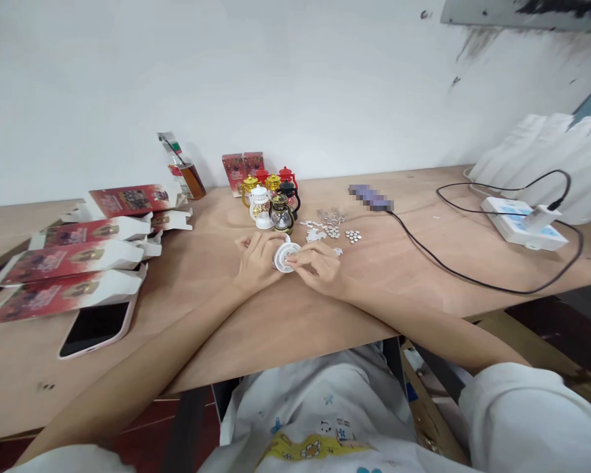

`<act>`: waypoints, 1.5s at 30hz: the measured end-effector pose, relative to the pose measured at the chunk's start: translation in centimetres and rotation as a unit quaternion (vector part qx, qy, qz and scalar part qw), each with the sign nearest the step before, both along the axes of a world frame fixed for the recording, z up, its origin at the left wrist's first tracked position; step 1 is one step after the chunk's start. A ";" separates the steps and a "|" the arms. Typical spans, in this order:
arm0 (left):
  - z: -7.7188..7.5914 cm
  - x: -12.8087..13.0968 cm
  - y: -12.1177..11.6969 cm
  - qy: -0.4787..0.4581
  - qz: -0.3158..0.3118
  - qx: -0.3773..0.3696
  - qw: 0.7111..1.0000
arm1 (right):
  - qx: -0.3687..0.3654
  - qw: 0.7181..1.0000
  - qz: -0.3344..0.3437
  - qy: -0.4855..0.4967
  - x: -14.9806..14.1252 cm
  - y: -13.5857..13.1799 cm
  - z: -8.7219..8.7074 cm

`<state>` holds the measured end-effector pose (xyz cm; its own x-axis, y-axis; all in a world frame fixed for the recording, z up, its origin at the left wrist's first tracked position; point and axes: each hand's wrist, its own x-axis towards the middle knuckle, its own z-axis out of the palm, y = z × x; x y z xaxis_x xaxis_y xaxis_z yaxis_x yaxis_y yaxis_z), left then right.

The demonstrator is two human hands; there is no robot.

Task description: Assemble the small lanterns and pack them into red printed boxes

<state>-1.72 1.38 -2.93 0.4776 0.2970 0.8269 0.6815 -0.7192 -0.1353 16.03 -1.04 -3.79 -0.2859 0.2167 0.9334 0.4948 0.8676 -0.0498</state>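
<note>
A white miniature lantern [282,259] lies on its side with its round base turned toward me. My left hand [257,263] is closed around its body. The fingers of my right hand [320,264] are pinched at the base's centre; whatever is between the fingertips is too small to make out. Just beyond my hands stand several small lanterns, among them a bronze-black one [281,214], a white one [259,205], a gold one [249,186] and a red one [286,175]. Near my right hand lie button cells [353,236], small white pieces [315,234] and thin metal bits [331,216].
Open red boxes [64,263] overlap at left above a phone [98,325]. A bottle of brown liquid [193,180] and two upright red boxes [235,172] stand by the wall. At right, a black cable [436,266] links a pixelated device [370,196] with a power strip [517,220].
</note>
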 end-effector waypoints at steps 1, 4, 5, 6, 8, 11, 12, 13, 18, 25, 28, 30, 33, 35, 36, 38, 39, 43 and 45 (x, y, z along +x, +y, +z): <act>0.0 0.0 0.0 -0.003 -0.001 0.001 1.000 | 0.007 1.000 -0.007 -0.009 0.2 0.1 0.1; 0.1 0.0 0.0 -0.006 -0.007 0.006 1.000 | 0.036 0.998 -0.028 -0.041 0.8 0.2 0.4; 0.1 0.0 0.0 -0.002 -0.005 0.005 1.000 | 0.044 0.997 -0.034 -0.047 1.0 0.2 0.5; 0.2 0.0 0.0 0.003 -0.003 0.003 1.000 | 0.051 0.997 -0.038 -0.052 1.0 0.2 0.6; 0.3 0.0 -0.1 0.012 0.000 -0.003 1.000 | 0.067 0.995 -0.037 -0.070 1.0 0.2 0.7; 0.3 0.0 0.0 0.011 -0.002 -0.010 1.000 | 0.105 0.989 -0.025 -0.102 0.9 0.3 0.8; 0.2 0.0 0.0 0.008 -0.005 -0.011 1.000 | 0.109 0.987 -0.023 -0.112 0.9 0.2 0.7; 0.2 0.0 0.0 0.005 -0.009 -0.012 1.000 | 0.107 0.987 -0.021 -0.120 0.8 0.2 0.7; 0.1 0.0 0.2 -0.008 -0.013 -0.019 1.000 | 0.065 0.990 -0.031 -0.120 1.5 0.5 0.7; 0.0 -0.1 0.3 -0.013 0.009 -0.060 0.998 | -0.281 0.893 -0.315 -0.157 7.4 3.7 3.3; 0.0 -0.1 0.4 -0.012 0.008 -0.063 0.998 | -0.330 0.863 -0.337 -0.180 10.2 4.6 3.9; -0.1 -0.2 0.4 -0.008 0.009 -0.060 0.998 | -0.348 0.853 -0.337 -0.195 11.3 4.9 3.9; -0.2 -0.2 0.4 0.000 0.013 -0.061 0.998 | -0.370 0.839 -0.335 -0.215 11.8 5.2 3.5; -0.2 -0.3 0.5 0.000 0.008 -0.065 0.998 | -0.386 0.829 -0.335 -0.226 11.9 5.5 3.3; -0.2 -0.3 0.5 0.000 0.005 -0.068 0.998 | -0.399 0.820 -0.338 -0.232 11.9 5.7 3.3; -0.2 -0.3 0.5 0.005 0.005 -0.073 0.997 | -0.430 0.795 -0.349 -0.247 11.9 6.0 3.3; -0.2 -0.3 0.4 0.010 0.008 -0.073 0.997 | -0.443 0.784 -0.356 -0.252 11.9 6.2 3.3; -0.1 -0.2 0.4 0.014 0.004 -0.051 0.999 | -0.421 0.808 -0.340 -0.232 11.8 6.5 3.2; -0.1 -0.1 0.4 0.015 0.006 -0.048 0.999 | -0.357 0.865 -0.303 -0.182 11.2 6.3 3.1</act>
